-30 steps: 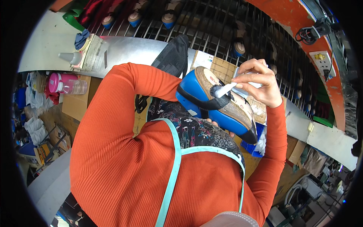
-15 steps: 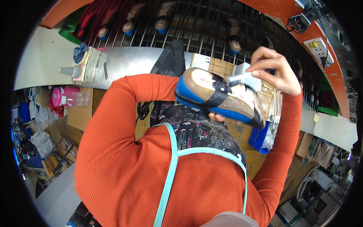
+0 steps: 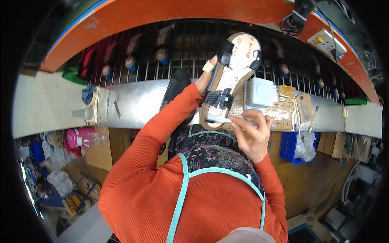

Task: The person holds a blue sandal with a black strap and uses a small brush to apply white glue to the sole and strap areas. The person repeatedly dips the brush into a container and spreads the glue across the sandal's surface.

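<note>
The right hand (image 3: 253, 133) pinches a white stick (image 3: 221, 120), its tip hard to make out at the shoe's near end. The left hand (image 3: 203, 82) grips the shoe (image 3: 227, 81) above the desk (image 3: 139, 101), fingers hidden behind it; right of the shoe stands a white box (image 3: 259, 92).

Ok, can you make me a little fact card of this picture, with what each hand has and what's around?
Left hand: holds the shoe sole by its left edge
Right hand: pinches a white stick, its tip at the sole's lower end
Sole: pale top, black straps across it
Right of the sole: white tub
Beyond the bench: barred rack with more shoes
Lower right: blue bin with white crumpled stuff
</note>
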Available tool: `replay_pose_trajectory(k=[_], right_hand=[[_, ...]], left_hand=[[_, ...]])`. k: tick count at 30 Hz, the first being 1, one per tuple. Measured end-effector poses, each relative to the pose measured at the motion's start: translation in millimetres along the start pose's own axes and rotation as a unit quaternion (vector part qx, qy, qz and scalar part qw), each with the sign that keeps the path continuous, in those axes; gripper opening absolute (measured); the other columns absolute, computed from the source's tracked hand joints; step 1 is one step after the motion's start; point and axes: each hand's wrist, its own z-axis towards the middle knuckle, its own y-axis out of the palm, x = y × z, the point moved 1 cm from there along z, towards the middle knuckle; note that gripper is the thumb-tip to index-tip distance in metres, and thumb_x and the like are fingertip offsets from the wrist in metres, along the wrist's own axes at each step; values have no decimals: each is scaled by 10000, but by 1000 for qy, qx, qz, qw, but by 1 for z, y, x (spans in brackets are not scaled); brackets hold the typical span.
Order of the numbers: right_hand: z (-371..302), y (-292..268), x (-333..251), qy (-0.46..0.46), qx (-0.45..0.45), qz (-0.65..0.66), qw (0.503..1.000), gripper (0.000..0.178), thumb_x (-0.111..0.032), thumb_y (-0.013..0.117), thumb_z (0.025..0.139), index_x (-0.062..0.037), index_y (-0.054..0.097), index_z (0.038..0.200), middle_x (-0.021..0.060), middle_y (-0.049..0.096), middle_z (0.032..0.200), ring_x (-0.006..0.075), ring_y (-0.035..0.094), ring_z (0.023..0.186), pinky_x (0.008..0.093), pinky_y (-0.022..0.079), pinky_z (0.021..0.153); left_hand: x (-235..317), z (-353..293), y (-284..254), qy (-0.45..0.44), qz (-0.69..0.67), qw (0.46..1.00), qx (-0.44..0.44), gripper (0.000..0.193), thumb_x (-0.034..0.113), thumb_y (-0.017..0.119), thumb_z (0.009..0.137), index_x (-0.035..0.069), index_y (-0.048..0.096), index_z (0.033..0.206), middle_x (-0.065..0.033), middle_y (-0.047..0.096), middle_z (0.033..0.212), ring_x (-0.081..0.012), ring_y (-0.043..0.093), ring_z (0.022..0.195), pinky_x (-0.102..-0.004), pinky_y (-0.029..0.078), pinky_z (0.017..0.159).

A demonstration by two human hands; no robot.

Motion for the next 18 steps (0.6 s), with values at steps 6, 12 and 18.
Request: replay_pose_trajectory(k=[6,12,18], right_hand=[[55,-1,53,9,152,-73,986,171,-149,763,759,-179,761,928,-6,605,949,103,470,633,314,267,739],[90,8,72,21,281,-218,934,227,-141,760,749,-191,761,970,12,598,983,114,528,716,334,248,752],[55,38,62,81,138,-114,981,204,-123,747,769,-140,749,972,2,596,951,106,542,755,334,264,723]], left_hand=[[-7,-2,-3,-64,-4,998,-15,957,746,515,813,8,403,1412,-182,547,1329,-249,600,1141,-373,502,963],[-12,1,-18,-13,-49,998,-39,1029,709,612,754,3,340,1452,-185,472,1410,-275,528,1239,-390,443,1034],[-28,-2,-48,-18,-102,994,34,1001,716,556,794,-9,332,1445,-211,456,1407,-287,523,1229,-390,442,1034]])
